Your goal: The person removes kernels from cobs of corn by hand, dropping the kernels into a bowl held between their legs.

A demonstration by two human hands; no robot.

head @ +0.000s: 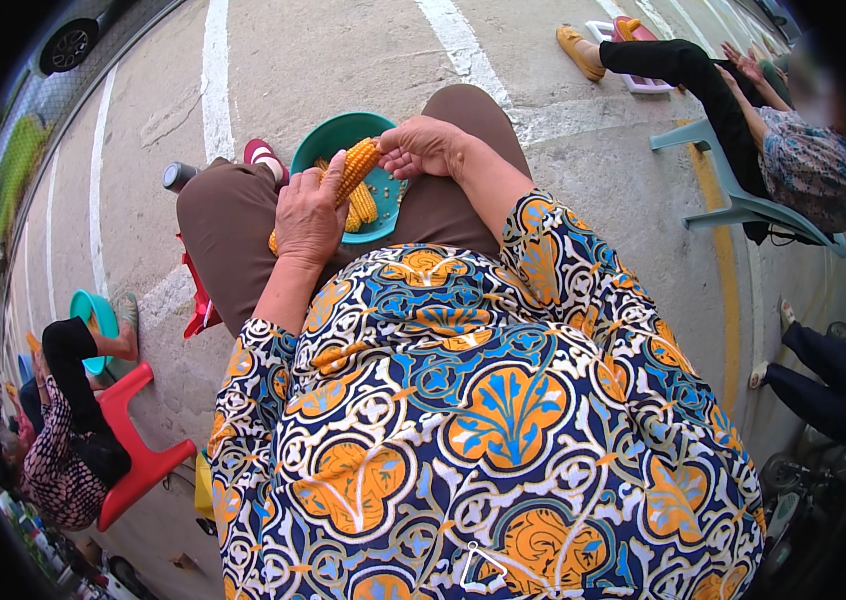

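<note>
My left hand [310, 219] is wrapped around a yellow corn cob [357, 169] tilted up and to the right. The fingers of my right hand [426, 148] pinch the upper end of that cob. Below my left palm a bit of yellow corn [273, 241] pokes out; whether it belongs to the same cob, I cannot tell. Between my knees sits a green plastic basin [327, 133], partly hidden by my hands. Inside it lie more corn cobs [364, 202] and scattered loose kernels [387, 196].
A dark cup or flask [179, 176] stands beyond my left knee. Seated people occupy both sides, on a red plastic chair [139, 450] and a grey-green plastic chair [723, 206]. Another green basin [96, 322] is at left; a white crate [648, 84] is at upper right.
</note>
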